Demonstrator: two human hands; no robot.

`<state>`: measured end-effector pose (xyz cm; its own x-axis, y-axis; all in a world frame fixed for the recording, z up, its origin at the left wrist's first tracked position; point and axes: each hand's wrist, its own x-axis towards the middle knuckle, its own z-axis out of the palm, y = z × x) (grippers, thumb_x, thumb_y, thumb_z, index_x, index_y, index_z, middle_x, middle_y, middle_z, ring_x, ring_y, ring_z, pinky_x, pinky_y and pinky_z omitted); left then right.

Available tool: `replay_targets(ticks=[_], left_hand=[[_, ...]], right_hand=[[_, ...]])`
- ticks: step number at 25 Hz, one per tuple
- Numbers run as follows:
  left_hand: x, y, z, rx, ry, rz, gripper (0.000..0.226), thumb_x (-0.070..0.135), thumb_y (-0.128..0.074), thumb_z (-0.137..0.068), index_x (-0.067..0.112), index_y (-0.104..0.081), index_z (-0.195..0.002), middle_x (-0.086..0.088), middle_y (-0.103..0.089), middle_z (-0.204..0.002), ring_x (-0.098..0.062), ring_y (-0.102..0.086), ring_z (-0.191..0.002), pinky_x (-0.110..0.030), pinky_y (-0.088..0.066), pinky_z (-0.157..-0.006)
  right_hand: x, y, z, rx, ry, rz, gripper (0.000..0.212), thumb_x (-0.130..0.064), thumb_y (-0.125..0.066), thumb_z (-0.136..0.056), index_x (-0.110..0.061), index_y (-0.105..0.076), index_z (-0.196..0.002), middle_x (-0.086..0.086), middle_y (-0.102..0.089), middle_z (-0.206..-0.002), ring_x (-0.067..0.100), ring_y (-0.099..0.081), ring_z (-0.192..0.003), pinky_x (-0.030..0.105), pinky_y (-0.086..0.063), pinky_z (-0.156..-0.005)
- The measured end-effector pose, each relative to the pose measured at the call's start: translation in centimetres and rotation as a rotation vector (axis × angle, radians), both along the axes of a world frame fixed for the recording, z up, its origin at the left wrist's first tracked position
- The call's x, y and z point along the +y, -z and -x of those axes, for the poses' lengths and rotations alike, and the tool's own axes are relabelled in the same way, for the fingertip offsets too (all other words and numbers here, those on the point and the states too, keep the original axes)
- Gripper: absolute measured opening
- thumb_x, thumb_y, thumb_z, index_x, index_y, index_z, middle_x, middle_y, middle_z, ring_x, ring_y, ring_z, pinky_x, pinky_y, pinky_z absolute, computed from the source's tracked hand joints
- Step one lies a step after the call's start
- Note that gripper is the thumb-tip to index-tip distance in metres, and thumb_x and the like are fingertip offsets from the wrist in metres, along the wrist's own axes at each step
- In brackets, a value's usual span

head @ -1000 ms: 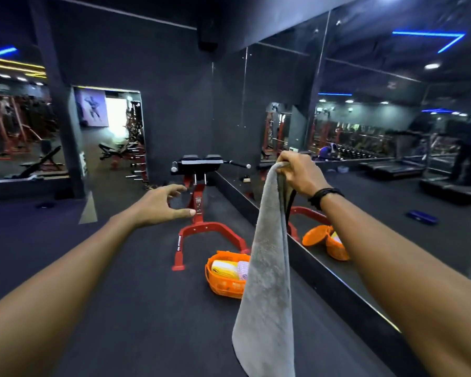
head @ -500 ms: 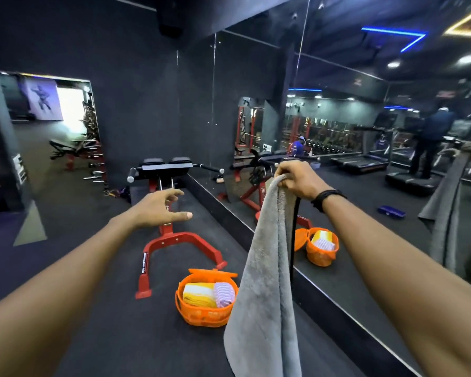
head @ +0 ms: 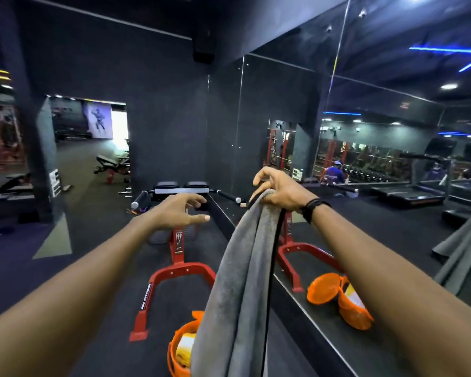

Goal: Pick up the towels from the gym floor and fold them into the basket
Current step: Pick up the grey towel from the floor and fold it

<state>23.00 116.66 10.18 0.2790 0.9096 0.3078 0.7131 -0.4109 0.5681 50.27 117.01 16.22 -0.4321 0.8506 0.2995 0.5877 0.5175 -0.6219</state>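
Both arms reach straight out in front, up high over the dark gym floor (head: pixel 98 308).

The right hand (head: pixel 280 190) is held up and turned palm down. It holds the top edge of a grey towel (head: pixel 237 289). The thumb and the lower fingers pinch the bunched cloth, while the first finger (head: pixel 259 176) lifts up and curls a little, off the cloth. A black band (head: pixel 314 209) goes round the right wrist. The towel hangs down long and loose from this hand, all the way to the bottom of the view.

The left hand (head: pixel 180 212) holds nothing. Its fingers are spread and bent a little, like a loose claw, and the thumb (head: pixel 199 218) points toward the towel. There is a gap between this hand and the towel, so they do not touch.

Down low, an orange basket (head: pixel 178 352) sits on the floor. The hanging towel covers its right side. Something yellow and folded (head: pixel 184 346) lies inside it.

Behind the basket stands a red exercise frame (head: pixel 178 270) with black pads on top. A big wall mirror (head: pixel 378 159) runs along the right side. In the mirror you can see the basket, the red frame and the grey towel again
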Motion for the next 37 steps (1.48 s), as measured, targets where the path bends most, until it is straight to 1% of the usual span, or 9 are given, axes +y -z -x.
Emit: replay_targets(ticks=[3, 8, 16, 19, 22, 26, 30, 33, 37], left_hand=[[3.9, -1.3, -3.8, -0.085, 0.074, -0.028, 0.028, 0.018, -0.065, -0.090, 0.012, -0.063, -0.117, -0.008, -0.065, -0.106, -0.015, -0.061, -0.096, -0.027, -0.049, -0.094], [9.6, -0.1, -8.2, -0.256, 0.146, 0.062, 0.032, 0.020, -0.068, -0.088, 0.006, -0.063, -0.116, -0.008, -0.064, -0.098, -0.015, -0.060, -0.086, -0.032, -0.050, -0.084], [20.7, 2.4, -8.1, -0.416, 0.283, 0.176, 0.028, 0.005, -0.076, -0.077, 0.012, -0.050, -0.069, -0.004, -0.043, -0.064, -0.012, -0.037, -0.061, -0.027, -0.027, -0.056], [25.2, 3.7, -6.5, -0.265, 0.348, 0.267, 0.018, 0.011, -0.078, -0.075, 0.010, -0.065, -0.087, 0.003, -0.064, -0.076, -0.009, -0.057, -0.072, -0.026, -0.046, -0.065], [30.0, 5.8, -3.2, 0.081, 0.254, 0.247, 0.018, 0.035, -0.077, -0.078, 0.020, -0.068, -0.075, 0.016, -0.056, -0.058, 0.002, -0.049, -0.054, -0.023, -0.041, -0.058], [34.7, 6.1, -0.4, -0.231, 0.022, -0.014, 0.038, 0.057, -0.065, -0.073, 0.020, -0.062, -0.065, 0.011, -0.044, -0.055, -0.003, -0.036, -0.053, -0.028, -0.027, -0.054], [36.5, 2.7, -2.2, -0.201, 0.083, -0.180, 0.032, 0.032, -0.076, -0.079, 0.017, -0.058, -0.056, 0.010, -0.039, -0.052, -0.001, -0.032, -0.053, -0.028, -0.024, -0.051], [37.5, 1.3, -1.8, -0.173, 0.105, -0.235, 0.024, 0.032, -0.078, -0.076, 0.015, -0.065, -0.064, 0.008, -0.045, -0.052, 0.003, -0.036, -0.054, -0.024, -0.028, -0.051], [38.4, 1.8, 0.5, -0.215, 0.088, -0.072, 0.030, 0.032, -0.086, -0.066, 0.014, -0.062, -0.067, 0.006, -0.048, -0.060, -0.007, -0.039, -0.057, -0.028, -0.028, -0.053]], right_hand=[[4.8, -0.7, -0.4, -0.036, -0.085, -0.043, 0.046, 0.025, -0.031, -0.071, -0.008, -0.044, -0.099, 0.022, -0.071, -0.086, 0.010, -0.069, -0.068, 0.014, -0.037, -0.052], [11.7, 0.1, -0.1, -0.024, -0.099, -0.221, 0.038, 0.016, -0.058, -0.068, -0.017, -0.051, -0.084, -0.003, -0.066, -0.073, 0.012, -0.063, -0.070, 0.027, -0.049, -0.068], [21.7, -0.5, -0.7, -0.185, -0.032, -0.269, 0.030, -0.008, -0.087, -0.060, -0.019, -0.063, -0.073, -0.010, -0.049, -0.061, 0.001, -0.042, -0.055, 0.013, -0.033, -0.052], [26.4, -1.6, 0.2, -0.240, -0.056, -0.186, 0.020, -0.017, -0.087, -0.064, -0.020, -0.067, -0.067, -0.012, -0.054, -0.055, -0.002, -0.046, -0.050, 0.013, -0.034, -0.053], [30.9, -2.4, 0.3, -0.186, -0.002, -0.119, 0.017, -0.022, -0.086, -0.067, -0.022, -0.070, -0.064, -0.001, -0.064, -0.064, 0.006, -0.054, -0.062, 0.027, -0.044, -0.061], [34.9, -1.7, 0.1, -0.077, 0.045, -0.003, 0.017, -0.027, -0.085, -0.068, -0.020, -0.075, -0.080, -0.004, -0.070, -0.075, 0.015, -0.064, -0.070, 0.035, -0.052, -0.071], [37.1, 0.2, 4.6, -0.199, -0.084, 0.099, 0.039, -0.026, -0.080, -0.076, -0.015, -0.068, -0.111, -0.011, -0.061, -0.079, 0.000, -0.053, -0.073, 0.006, -0.042, -0.067], [38.9, 0.7, 6.5, -0.343, -0.187, 0.130, 0.016, -0.023, -0.077, -0.079, -0.010, -0.071, -0.086, -0.002, -0.059, -0.071, 0.004, -0.048, -0.062, 0.017, -0.038, -0.059], [42.2, -0.3, 6.7, -0.368, -0.152, -0.004, 0.022, -0.017, -0.074, -0.082, -0.017, -0.057, -0.068, -0.001, -0.056, -0.066, 0.002, -0.045, -0.056, 0.021, -0.038, -0.057]])
